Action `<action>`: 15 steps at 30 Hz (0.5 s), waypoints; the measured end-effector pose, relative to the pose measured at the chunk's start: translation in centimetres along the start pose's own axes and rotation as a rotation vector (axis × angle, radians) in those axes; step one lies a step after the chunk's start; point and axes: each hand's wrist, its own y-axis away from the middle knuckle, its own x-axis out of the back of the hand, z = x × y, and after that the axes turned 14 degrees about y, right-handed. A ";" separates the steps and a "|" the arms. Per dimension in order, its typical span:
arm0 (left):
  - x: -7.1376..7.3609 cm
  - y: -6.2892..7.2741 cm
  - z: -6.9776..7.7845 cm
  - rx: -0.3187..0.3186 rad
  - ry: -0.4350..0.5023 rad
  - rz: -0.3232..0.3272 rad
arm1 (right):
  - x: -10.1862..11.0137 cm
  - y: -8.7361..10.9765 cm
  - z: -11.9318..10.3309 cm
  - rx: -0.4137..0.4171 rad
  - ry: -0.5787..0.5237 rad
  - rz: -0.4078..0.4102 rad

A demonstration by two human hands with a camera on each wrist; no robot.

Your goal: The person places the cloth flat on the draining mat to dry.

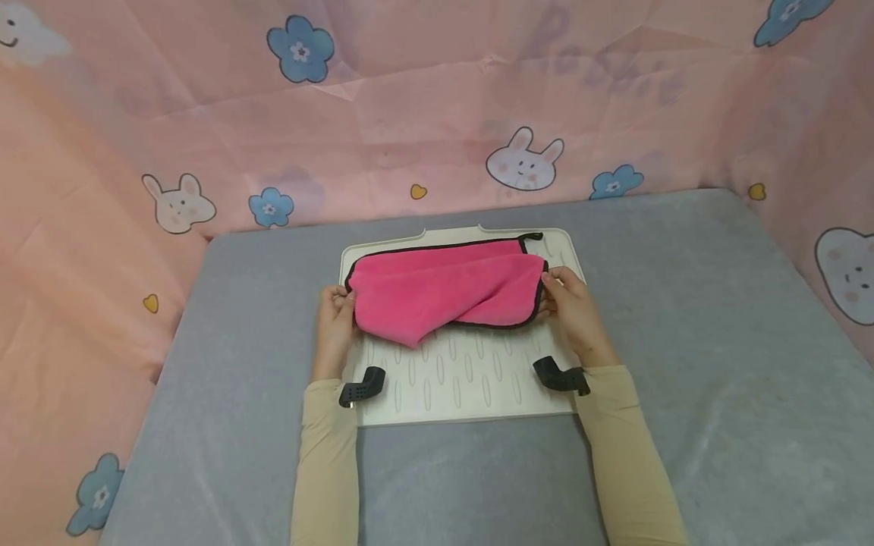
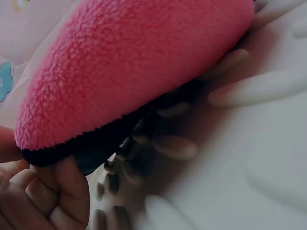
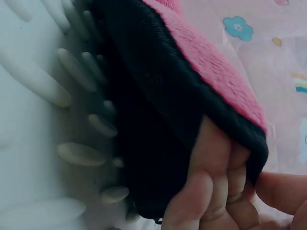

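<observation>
A pink plush cloth (image 1: 437, 284) with black edging lies folded over a cream ribbed tray (image 1: 457, 406). At its left end my left hand (image 1: 334, 322) pinches the edge between thumb and fingers; the left wrist view shows the black trim (image 2: 100, 143) in that grip. My right hand (image 1: 576, 311) pinches the cloth's right corner, thumb on top. In the right wrist view the fingers (image 3: 211, 153) lie under the dark underside of the cloth. A black hanging loop (image 1: 532, 236) sticks out at the far right corner. One fold droops toward me at the front.
The tray rests on a grey cloth-covered table (image 1: 239, 394). A pink curtain (image 1: 410, 114) printed with rabbits and flowers stands behind the table and along both sides. Black camera mounts (image 1: 365, 385) sit at both wrists, over the tray's near half.
</observation>
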 end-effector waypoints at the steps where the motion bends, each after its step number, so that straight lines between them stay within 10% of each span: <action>1: 0.1 0.0 0.1 0.002 -0.001 -0.008 | 0.1 0.0 0.0 -0.005 -0.001 0.011; 6: 0.8 0.4 0.8 0.009 -0.075 -0.104 | 0.3 -0.2 0.0 -0.048 0.020 -0.036; 15: 3.1 1.0 1.2 0.127 -0.316 -0.527 | 1.3 0.0 0.6 -0.044 0.391 -0.341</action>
